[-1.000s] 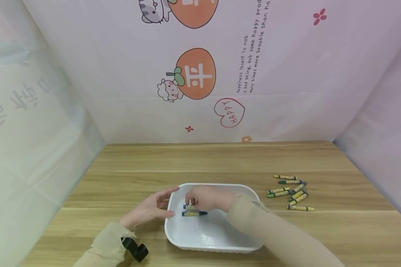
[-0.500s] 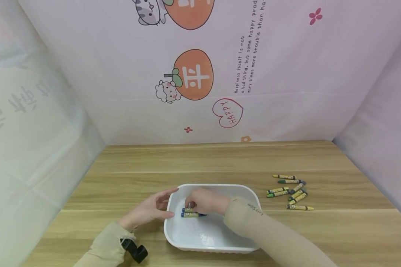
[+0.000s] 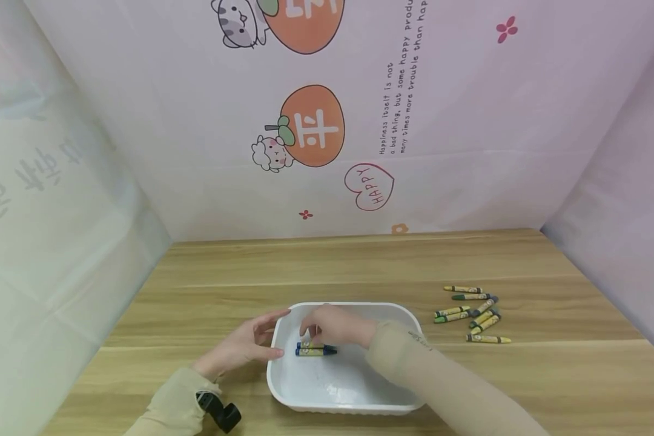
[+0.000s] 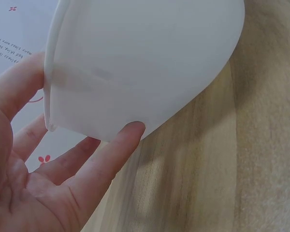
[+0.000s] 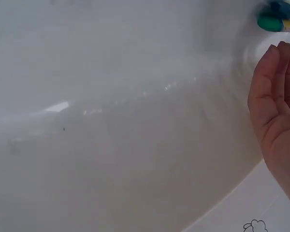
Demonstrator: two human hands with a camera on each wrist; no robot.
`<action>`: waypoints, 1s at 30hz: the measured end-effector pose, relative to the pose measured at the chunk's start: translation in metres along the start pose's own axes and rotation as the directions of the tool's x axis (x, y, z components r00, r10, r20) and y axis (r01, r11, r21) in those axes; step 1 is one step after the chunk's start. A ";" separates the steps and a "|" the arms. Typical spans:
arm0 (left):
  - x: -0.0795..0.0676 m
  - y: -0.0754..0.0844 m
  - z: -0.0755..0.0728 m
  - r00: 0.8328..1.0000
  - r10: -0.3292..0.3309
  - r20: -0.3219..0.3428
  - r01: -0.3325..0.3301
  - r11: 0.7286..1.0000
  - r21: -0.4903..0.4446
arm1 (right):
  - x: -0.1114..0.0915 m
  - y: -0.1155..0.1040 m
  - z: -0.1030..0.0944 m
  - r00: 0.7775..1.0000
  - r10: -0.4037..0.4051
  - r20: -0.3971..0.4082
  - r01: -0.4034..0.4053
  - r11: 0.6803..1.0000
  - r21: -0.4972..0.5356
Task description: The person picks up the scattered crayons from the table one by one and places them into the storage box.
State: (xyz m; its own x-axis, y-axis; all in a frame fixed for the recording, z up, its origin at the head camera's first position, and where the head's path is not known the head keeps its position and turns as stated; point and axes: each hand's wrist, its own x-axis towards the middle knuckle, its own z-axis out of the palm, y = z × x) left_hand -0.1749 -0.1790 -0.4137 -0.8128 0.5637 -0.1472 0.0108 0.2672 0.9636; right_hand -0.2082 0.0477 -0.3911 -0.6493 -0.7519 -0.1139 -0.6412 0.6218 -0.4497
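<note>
Slim crayon (image 3: 307, 346) shifted nearer twin (image 3: 316, 352); glossy, round-cornered white tray (image 3: 354, 378).

"Where's the tray (image 3: 354, 387)?"
"On the surface (image 3: 223, 266), toward the front. Two crayons (image 3: 307, 352) lie in its left half, side by side, one just behind the other."
"And the rest?"
"The other crayons (image 3: 452, 317) lie on the surface to the tray's right, bunched, the frontmost one a little apart."
"The grips?"
"Left grip (image 3: 245, 340) on the tray's left rim; right grip (image 3: 335, 326) inside the tray, at the pair's rear, its sleeve (image 3: 400, 354) crossing the tray's right end."
"What's behind all that?"
"Cloth (image 3: 441, 194) stands behind the surface, with more to its left and right."
</note>
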 end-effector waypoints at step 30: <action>0.000 -0.001 0.001 1.000 0.006 -0.015 -0.006 1.000 0.005 | -0.084 0.005 -0.076 0.993 -0.076 -0.086 0.090 0.980 0.175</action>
State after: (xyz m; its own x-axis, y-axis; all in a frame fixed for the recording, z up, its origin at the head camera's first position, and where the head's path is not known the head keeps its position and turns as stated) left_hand -0.1742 -0.1789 -0.4149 -0.8211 0.5537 -0.1382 0.0185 0.2679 0.9633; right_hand -0.1879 0.1302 -0.3161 -0.6315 -0.7753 -0.0024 -0.6159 0.5035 -0.6059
